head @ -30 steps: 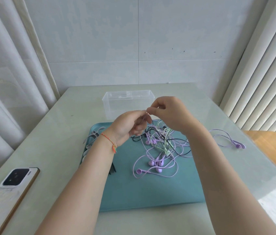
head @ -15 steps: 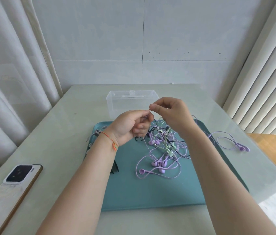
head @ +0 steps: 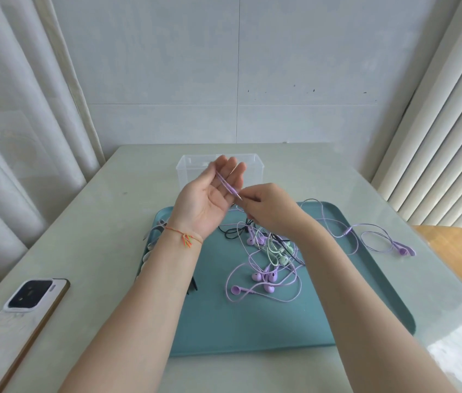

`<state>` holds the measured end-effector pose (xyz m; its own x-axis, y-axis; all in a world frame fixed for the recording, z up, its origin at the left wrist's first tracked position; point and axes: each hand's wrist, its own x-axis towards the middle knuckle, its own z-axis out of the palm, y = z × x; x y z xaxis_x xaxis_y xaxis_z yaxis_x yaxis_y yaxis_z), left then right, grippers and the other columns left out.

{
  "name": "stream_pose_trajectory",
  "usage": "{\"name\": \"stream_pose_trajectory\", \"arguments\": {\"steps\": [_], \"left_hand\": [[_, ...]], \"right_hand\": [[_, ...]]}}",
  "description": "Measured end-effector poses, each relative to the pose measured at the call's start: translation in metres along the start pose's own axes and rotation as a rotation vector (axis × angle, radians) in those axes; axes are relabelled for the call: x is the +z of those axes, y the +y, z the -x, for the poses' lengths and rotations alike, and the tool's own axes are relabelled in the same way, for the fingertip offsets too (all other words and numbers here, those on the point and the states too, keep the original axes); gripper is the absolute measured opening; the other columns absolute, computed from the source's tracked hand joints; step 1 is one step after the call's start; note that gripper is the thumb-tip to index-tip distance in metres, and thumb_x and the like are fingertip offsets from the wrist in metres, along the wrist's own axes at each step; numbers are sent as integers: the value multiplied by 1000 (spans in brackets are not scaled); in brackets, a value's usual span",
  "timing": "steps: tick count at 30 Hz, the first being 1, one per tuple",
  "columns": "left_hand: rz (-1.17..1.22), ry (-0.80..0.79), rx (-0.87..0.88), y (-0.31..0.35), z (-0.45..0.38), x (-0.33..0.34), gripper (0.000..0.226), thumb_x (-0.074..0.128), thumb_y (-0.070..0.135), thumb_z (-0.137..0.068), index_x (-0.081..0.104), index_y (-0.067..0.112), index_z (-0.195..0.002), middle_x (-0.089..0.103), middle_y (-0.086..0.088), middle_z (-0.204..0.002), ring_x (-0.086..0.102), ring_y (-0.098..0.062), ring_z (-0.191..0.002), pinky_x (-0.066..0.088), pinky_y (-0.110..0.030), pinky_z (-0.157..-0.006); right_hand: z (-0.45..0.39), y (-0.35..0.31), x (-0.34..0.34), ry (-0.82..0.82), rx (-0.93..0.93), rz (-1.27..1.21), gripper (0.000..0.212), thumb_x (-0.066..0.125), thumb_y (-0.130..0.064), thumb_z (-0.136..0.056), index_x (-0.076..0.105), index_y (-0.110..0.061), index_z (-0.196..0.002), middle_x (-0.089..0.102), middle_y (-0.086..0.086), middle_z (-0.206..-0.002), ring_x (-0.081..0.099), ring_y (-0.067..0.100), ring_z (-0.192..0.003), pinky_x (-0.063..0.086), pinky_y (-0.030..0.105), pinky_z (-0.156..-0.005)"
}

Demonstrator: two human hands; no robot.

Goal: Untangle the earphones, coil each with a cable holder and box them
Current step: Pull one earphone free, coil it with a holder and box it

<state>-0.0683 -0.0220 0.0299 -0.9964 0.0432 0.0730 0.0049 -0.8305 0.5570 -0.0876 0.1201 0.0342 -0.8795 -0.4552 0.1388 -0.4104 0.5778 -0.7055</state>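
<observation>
A tangle of purple, mint and black earphones (head: 266, 259) lies on the teal tray (head: 280, 330). My left hand (head: 210, 199) is raised palm up, fingers spread, with the plug end of a purple cable (head: 228, 186) lying across the palm, thumb on it. My right hand (head: 269, 211) pinches that same cable just below the plug. A clear plastic box (head: 252, 165) stands behind the hands, partly hidden. One purple earphone (head: 404, 249) trails off the tray to the right. Black cable holders (head: 192, 286) peek out from under my left forearm.
A phone (head: 25, 304) lies face down on the pale table (head: 96, 222) at the left. Curtains hang on both sides. A wooden chair (head: 456, 251) stands at the right edge of the table.
My left hand has opened and turned palm up, lifting toward the box. The purple plug now lies across its palm, and my right hand has dropped lower on the cable.
</observation>
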Motion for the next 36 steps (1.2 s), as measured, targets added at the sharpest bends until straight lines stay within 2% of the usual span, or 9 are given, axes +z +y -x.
{"name": "stream_pose_trajectory", "arguments": {"steps": [3, 6, 10, 13, 16, 20, 28, 32, 36], "left_hand": [[-111, 37, 90, -2, -3, -5, 28, 33, 18, -105, 59, 8, -100, 74, -8, -101, 70, -24, -100, 53, -33, -91], [-169, 51, 143, -2, -6, -9, 28, 32, 19, -105, 58, 9, -102, 72, -9, -108, 68, -24, -106, 53, -31, -89], [-295, 88, 181, -4, -6, -10, 28, 31, 18, -106, 58, 9, -101, 73, -7, -105, 68, -22, -105, 51, -31, -92], [-539, 114, 202, -6, -5, -10, 29, 34, 16, -105, 60, 8, -96, 75, -4, -91, 71, -18, -92, 54, -26, -85], [-812, 72, 128, -9, -3, -9, 29, 37, 13, -104, 62, 6, -91, 71, -1, -71, 68, -14, -64, 50, -21, -63], [-984, -41, -32, -15, 1, -5, 33, 37, 14, -103, 59, 8, -80, 49, 1, -50, 39, -13, -43, 40, -22, -53], [-639, -158, -300, -12, 4, -2, 32, 39, 30, -97, 54, 12, -77, 26, 7, -47, 21, -8, -39, 35, -24, -50], [-291, -241, -284, -7, 4, 1, 23, 41, 26, -95, 52, 13, -80, 26, 9, -47, 24, -6, -38, 32, -22, -50], [-66, -274, -265, -3, 3, 4, 25, 38, 21, -98, 56, 13, -82, 22, 8, -50, 18, -8, -42, 34, -20, -51]], "right_hand": [[2, -3, -1, -15, -10, 96, 31, 56, -25, -94, 61, -2, -73, 42, 1, -53, 29, 9, -43, 25, 18, -43], [4, -6, -4, -50, 0, 122, 20, 60, -26, -90, 74, -13, -87, 48, -4, -52, 36, 7, -41, 30, 17, -45], [5, -11, -4, -43, 2, 142, 16, 63, -27, -87, 74, -16, -83, 62, 1, -62, 43, 7, -48, 39, 22, -52], [7, -13, -9, 10, -5, 152, 15, 63, -26, -86, 71, -14, -82, 60, -2, -64, 45, 9, -53, 38, 25, -54], [7, -14, -18, 100, -11, 157, 13, 57, -21, -88, 67, -15, -82, 48, -8, -58, 40, 7, -52, 30, 15, -46], [6, -10, -25, 168, -17, 128, 13, 55, -19, -89, 66, -16, -83, 49, -9, -59, 43, 7, -55, 31, 16, -47], [0, 2, -27, 322, -12, -54, 5, 66, -19, -86, 70, -15, -85, 42, -4, -53, 35, 5, -43, 27, 16, -45], [-1, 2, -20, 250, 2, -105, 14, 62, -23, -90, 74, -17, -90, 52, 3, -63, 36, 13, -52, 31, 23, -49], [0, 1, -10, 130, -5, -53, 20, 55, -16, -90, 69, -2, -87, 41, 8, -63, 27, 12, -56, 24, 27, -52]]}}
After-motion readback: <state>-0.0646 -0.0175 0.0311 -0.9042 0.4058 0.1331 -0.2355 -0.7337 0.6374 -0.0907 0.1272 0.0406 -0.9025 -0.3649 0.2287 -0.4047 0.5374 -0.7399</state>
